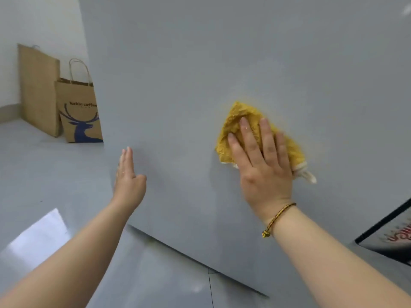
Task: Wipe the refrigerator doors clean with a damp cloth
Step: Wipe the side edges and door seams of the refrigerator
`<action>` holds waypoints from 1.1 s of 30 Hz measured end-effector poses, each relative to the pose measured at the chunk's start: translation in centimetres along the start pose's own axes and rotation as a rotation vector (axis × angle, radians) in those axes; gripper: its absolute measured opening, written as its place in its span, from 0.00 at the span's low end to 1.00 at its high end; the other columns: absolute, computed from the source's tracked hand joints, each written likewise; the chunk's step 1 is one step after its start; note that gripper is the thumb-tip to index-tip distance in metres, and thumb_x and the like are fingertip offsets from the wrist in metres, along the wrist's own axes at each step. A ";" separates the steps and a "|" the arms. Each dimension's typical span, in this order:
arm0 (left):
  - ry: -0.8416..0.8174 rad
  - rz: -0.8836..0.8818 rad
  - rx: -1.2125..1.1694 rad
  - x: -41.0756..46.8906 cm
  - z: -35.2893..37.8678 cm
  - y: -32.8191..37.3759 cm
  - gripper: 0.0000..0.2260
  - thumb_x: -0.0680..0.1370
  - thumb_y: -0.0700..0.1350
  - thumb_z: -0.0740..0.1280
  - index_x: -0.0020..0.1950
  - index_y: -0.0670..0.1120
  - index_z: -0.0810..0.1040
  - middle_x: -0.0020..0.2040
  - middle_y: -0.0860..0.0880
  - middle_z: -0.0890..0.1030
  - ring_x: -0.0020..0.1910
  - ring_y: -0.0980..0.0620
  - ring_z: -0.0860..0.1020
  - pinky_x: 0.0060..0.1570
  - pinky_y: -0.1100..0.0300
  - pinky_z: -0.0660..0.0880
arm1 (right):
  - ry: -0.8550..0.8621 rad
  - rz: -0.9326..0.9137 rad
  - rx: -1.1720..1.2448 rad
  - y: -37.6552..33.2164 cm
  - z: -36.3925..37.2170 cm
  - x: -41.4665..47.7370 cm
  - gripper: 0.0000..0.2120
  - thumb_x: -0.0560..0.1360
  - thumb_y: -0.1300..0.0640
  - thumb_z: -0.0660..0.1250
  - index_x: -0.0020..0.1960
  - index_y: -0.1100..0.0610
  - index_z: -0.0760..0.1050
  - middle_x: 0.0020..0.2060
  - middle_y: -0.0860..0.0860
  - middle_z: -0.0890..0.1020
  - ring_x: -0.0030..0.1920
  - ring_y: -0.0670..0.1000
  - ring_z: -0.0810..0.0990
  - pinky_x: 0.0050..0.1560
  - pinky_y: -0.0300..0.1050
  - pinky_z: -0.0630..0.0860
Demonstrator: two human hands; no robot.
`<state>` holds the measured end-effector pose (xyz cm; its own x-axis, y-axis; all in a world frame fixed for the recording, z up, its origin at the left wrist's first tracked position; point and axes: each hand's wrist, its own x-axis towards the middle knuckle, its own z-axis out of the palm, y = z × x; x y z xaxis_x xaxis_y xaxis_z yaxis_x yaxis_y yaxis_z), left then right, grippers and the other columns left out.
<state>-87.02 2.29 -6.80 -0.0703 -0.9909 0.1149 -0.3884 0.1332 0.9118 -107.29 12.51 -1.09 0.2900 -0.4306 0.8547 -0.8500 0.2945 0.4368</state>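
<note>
While the right hand [264, 161] lies flat with its fingers straight and spread, it only presses the yellow cloth [240, 116] against the grey refrigerator door [222, 52]; nothing is curled round the fabric. The cloth sits low on the panel, bunched under the palm, with a pale hemmed corner sticking out at the lower right.

From the head view, that is my first worry. A hard sideways stroke could let the cloth slide out from under the palm and drop, or the loose corner could fold under and leave a streak.

The left hand [129, 176] is open too, fingers straight and together with the thumb out, close by the door's left edge. I cannot tell whether it touches the panel. If it does not brace the door, a firm push from the other side might swing the door.

A corded bracelet [278, 216] with a small bead hangs on the right wrist, and it might scrape the finish on a low pass.

Drips on the glossy floor [44, 174] would make it slick underfoot. The paper bags [77, 107] stand well apart by the wall.
</note>
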 end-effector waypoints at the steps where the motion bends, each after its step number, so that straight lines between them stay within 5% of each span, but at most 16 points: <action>1: -0.034 0.007 -0.039 0.2 -0.1 -0.3 0.31 0.76 0.30 0.51 0.75 0.49 0.47 0.76 0.53 0.48 0.75 0.56 0.46 0.70 0.62 0.44 | -0.017 0.013 -0.033 -1.1 0.8 -0.3 0.21 0.78 0.64 0.46 0.68 0.54 0.63 0.68 0.52 0.62 0.75 0.57 0.47 0.73 0.50 0.42; 5: -0.070 0.059 -0.138 1.0 0.1 -1.5 0.31 0.75 0.28 0.51 0.75 0.48 0.50 0.76 0.54 0.51 0.74 0.59 0.49 0.63 0.73 0.45 | -0.045 0.037 -0.054 -4.3 2.4 -0.4 0.22 0.78 0.65 0.43 0.68 0.55 0.63 0.68 0.53 0.62 0.75 0.54 0.38 0.73 0.51 0.43; 8: -0.040 0.083 -0.185 1.2 0.3 -2.3 0.31 0.74 0.26 0.51 0.74 0.47 0.53 0.75 0.52 0.54 0.70 0.63 0.51 0.60 0.78 0.45 | -0.077 -0.081 0.025 -7.5 3.5 0.6 0.22 0.78 0.65 0.41 0.67 0.57 0.65 0.68 0.50 0.67 0.73 0.58 0.52 0.72 0.50 0.47; 13: -0.106 0.077 -0.322 2.3 -1.2 -3.6 0.32 0.74 0.25 0.51 0.73 0.50 0.55 0.71 0.54 0.61 0.71 0.60 0.58 0.68 0.66 0.53 | -0.248 -0.242 0.153 -13.7 5.7 1.2 0.28 0.78 0.67 0.39 0.59 0.59 0.77 0.61 0.52 0.77 0.65 0.55 0.65 0.70 0.50 0.48; 16: -0.122 0.027 -0.422 2.6 -2.0 -3.4 0.31 0.74 0.25 0.50 0.73 0.51 0.56 0.65 0.57 0.64 0.65 0.63 0.61 0.64 0.66 0.56 | -0.518 -0.421 0.194 -16.4 6.3 0.0 0.23 0.71 0.63 0.49 0.50 0.58 0.82 0.56 0.52 0.81 0.62 0.55 0.75 0.69 0.50 0.51; 18: -0.105 -0.013 -0.455 2.9 -2.8 -3.6 0.30 0.74 0.26 0.49 0.72 0.51 0.59 0.63 0.57 0.65 0.64 0.62 0.63 0.60 0.66 0.59 | -0.723 -0.483 0.310 -17.4 5.5 0.7 0.23 0.67 0.58 0.50 0.46 0.55 0.84 0.52 0.49 0.83 0.57 0.51 0.80 0.67 0.48 0.61; 23: -0.032 -0.054 -0.487 3.3 -5.2 -3.8 0.24 0.76 0.29 0.49 0.66 0.47 0.69 0.58 0.52 0.74 0.59 0.56 0.69 0.47 0.73 0.66 | -0.849 -0.791 0.581 -17.3 5.8 1.2 0.17 0.75 0.65 0.57 0.62 0.61 0.73 0.66 0.56 0.71 0.70 0.55 0.63 0.72 0.47 0.52; 26: -0.016 -0.089 -0.469 2.5 -6.4 -3.3 0.21 0.76 0.30 0.49 0.60 0.49 0.71 0.56 0.50 0.76 0.58 0.56 0.71 0.45 0.75 0.67 | -0.764 -0.207 0.910 -16.7 4.9 0.8 0.18 0.64 0.64 0.57 0.48 0.59 0.81 0.50 0.54 0.83 0.52 0.53 0.82 0.54 0.43 0.76; 29: 0.018 -0.258 -0.505 -0.6 -8.2 -1.6 0.21 0.76 0.29 0.50 0.58 0.50 0.71 0.57 0.48 0.76 0.58 0.56 0.71 0.47 0.75 0.68 | -0.961 0.406 1.362 -14.8 2.3 3.7 0.18 0.72 0.70 0.56 0.53 0.58 0.79 0.49 0.48 0.81 0.46 0.42 0.79 0.48 0.22 0.68; 33: -0.070 -0.427 -0.550 -4.5 -10.5 2.9 0.14 0.78 0.39 0.60 0.60 0.54 0.69 0.60 0.52 0.74 0.61 0.56 0.70 0.63 0.60 0.63 | -1.286 0.978 1.676 -11.4 -0.9 9.5 0.21 0.74 0.73 0.54 0.36 0.52 0.77 0.30 0.43 0.80 0.33 0.42 0.77 0.35 0.29 0.73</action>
<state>-78.22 6.90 -0.52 -0.0815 -0.9483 -0.3068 0.1245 -0.3151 0.9408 -94.45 5.85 2.30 -0.0361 -0.9662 -0.2551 -0.1952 0.2572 -0.9464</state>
